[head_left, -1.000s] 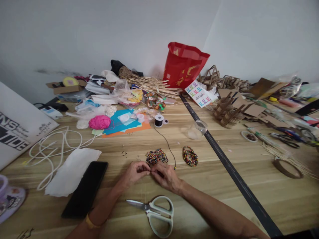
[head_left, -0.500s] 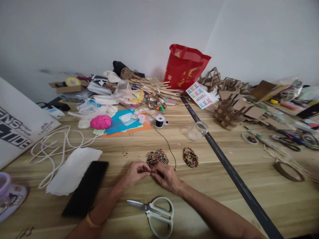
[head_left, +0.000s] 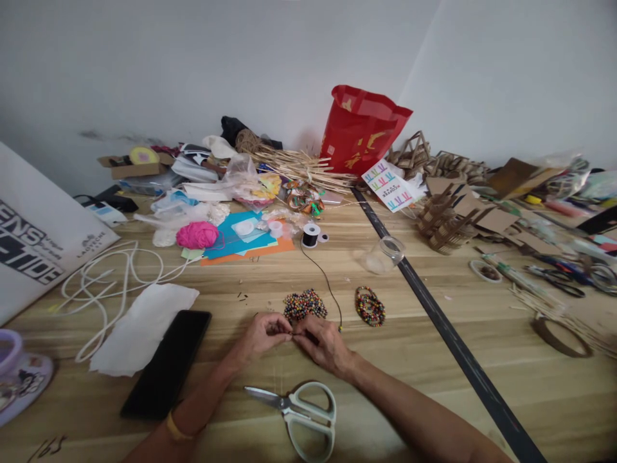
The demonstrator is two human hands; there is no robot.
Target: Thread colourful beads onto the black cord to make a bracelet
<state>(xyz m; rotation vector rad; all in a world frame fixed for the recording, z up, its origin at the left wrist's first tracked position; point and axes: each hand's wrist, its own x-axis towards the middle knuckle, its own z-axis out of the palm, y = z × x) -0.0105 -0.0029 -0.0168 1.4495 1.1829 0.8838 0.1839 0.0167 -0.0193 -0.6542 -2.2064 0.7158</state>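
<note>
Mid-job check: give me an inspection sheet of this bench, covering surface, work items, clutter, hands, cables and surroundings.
Surface: wooden table, a dark strip running across it.
Work items: pile of coloured beads; beaded rings; black thread leading from a spool to the hands.
Clutter: scissors, black phone, white sheet, pink yarn, red bag, cardboard pieces.
Hands: left hand and right hand pinched together at the fingertips; what they pinch is too small to tell.
Cables: white cord looped at left.
Surroundings: white walls; nothing else seen.
</note>
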